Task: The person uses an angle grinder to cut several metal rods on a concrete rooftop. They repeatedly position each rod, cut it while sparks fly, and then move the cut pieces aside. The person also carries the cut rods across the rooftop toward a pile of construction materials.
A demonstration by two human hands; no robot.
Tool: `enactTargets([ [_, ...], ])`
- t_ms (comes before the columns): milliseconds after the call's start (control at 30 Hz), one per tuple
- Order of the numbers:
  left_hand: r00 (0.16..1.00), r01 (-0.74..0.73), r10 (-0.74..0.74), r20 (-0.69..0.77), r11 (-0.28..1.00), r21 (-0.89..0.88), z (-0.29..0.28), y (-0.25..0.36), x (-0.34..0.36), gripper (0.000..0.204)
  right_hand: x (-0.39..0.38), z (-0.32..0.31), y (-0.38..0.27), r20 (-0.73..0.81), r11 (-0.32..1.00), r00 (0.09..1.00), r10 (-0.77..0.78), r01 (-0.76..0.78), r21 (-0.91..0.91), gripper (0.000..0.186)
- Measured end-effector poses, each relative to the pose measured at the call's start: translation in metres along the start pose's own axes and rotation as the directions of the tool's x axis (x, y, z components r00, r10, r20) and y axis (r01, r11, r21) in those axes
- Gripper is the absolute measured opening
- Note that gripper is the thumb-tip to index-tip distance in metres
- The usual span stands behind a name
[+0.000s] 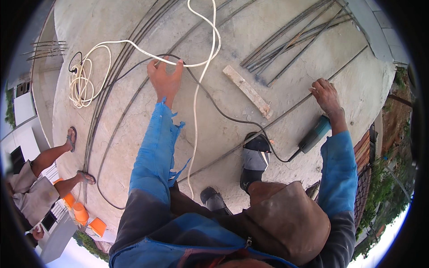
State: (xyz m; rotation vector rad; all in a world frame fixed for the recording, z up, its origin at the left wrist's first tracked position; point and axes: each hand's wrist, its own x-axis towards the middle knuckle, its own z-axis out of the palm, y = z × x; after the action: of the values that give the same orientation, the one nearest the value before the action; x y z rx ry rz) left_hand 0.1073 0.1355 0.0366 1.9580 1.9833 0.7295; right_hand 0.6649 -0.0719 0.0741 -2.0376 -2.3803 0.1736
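Observation:
My left hand point(164, 80) is closed on a white cable point(206, 67) at upper centre, with a black cord point(222, 115) crossing close by. My right hand point(325, 94) grips a long steel rebar point(289, 111) that runs diagonally over my right boot point(254, 165). Beside my right forearm a teal power tool point(313, 136) lies on the concrete, joined to the black cord. A short pale wooden plank point(247, 91) lies between my hands.
Several rebars point(304, 35) lie at upper right, others along the left. A cable coil point(82, 89) lies at left. Another person's legs point(62, 183) are at left, near orange objects point(80, 214). The concrete floor point(111, 27) has edges at both sides.

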Motion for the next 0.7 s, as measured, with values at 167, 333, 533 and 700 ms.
enactTargets([
  [167, 0.834, 0.509, -0.435, 0.340, 0.367, -0.779, 0.011, 0.005, 0.001, 0.028, 0.024, -0.019, -0.096, -0.056, 0.969, 0.998, 0.019, -0.005, 0.248, 0.016],
  [333, 0.789, 0.406, -0.403, 0.464, -0.224, -0.886, -0.093, -0.015, 0.031, 0.009, -0.014, -0.012, -0.176, 0.062, 0.894, 0.995, -0.082, 0.046, 0.445, 0.026],
  [533, 0.670, 0.377, -0.714, 0.204, 0.091, -0.922, -0.330, -0.222, 0.014, 0.021, -0.028, -0.005, -0.217, 0.052, 0.902, 0.996, -0.066, 0.037, 0.431, 0.034],
  [700, 0.171, 0.430, -0.980, 0.104, -0.020, -0.903, -0.341, -0.386, -0.153, 0.011, -0.031, 0.008, -0.213, 0.020, 0.973, 0.997, -0.073, 0.067, 0.221, 0.034],
])
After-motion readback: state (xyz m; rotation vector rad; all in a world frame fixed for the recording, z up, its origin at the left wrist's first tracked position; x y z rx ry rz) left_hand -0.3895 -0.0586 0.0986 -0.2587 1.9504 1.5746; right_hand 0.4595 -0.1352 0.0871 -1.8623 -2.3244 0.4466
